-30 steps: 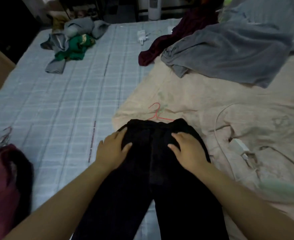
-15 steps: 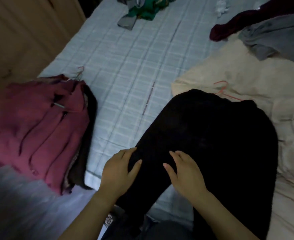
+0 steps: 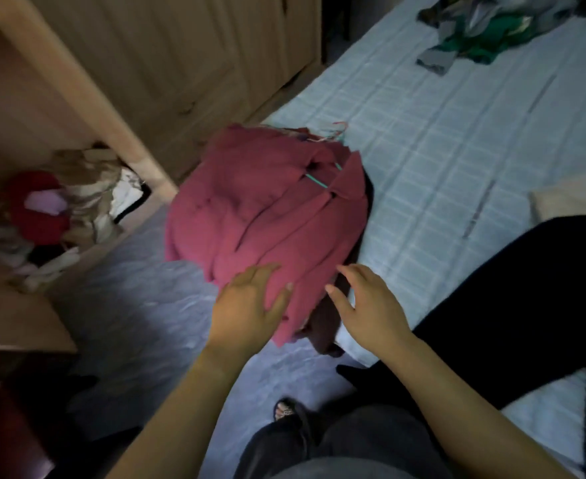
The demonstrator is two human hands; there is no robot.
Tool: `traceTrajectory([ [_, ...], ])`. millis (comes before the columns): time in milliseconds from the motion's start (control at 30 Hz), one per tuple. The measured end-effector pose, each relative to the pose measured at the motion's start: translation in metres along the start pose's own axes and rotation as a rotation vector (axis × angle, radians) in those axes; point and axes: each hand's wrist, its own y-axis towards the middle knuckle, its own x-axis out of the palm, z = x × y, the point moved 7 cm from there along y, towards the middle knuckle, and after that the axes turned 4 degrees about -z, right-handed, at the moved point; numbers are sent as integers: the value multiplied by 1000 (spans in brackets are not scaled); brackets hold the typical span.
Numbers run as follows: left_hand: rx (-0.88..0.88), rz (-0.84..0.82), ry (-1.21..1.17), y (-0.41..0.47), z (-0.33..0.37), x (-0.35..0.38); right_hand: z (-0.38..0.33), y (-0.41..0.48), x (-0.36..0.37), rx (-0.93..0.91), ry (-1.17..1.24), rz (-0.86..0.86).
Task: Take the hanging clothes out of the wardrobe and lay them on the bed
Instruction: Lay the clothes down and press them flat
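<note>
hands brought to the maroon stack

a bundle of maroon fabric garments (image 3: pixel 267 216), some on wire hangers, is seen draped over the edge of the pale blue checked bed (image 3: pixel 457 140). the left hand (image 3: pixel 250 305) is laid flat, fingers spread, on its near end; the right hand (image 3: pixel 371 305) is held open just beside it, gripping nothing, probably so the overhanging stack can be gathered or pushed fully onto the bed. black trousers (image 3: pixel 526 288) are laid to the bundle's right.

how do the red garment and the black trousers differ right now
The red garment is bunched at the bed's corner, draping over the edge, under the left hand; the black trousers lie spread out, untouched. The red one shows a green hanger; the trousers show none. Both lie on the bed.
</note>
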Motion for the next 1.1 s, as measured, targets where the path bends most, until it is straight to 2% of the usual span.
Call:
traceTrajectory([
  [167, -59, 44, -34, 15, -69, -40, -68, 56, 27, -97, 2, -10],
  [333, -7, 39, -63, 72, -90, -52, -84, 118, 26, -113, 38, 73],
  [633, 18, -169, -1, 226, -132, -38, 6, 238, 21, 211, 128, 140],
  [800, 111, -282, -10, 321, -128, -11, 56, 294, 3, 342, 80, 176],
  [1100, 358, -561, 126, 467, -141, 65, 159, 344, 25, 705, 110, 61],
])
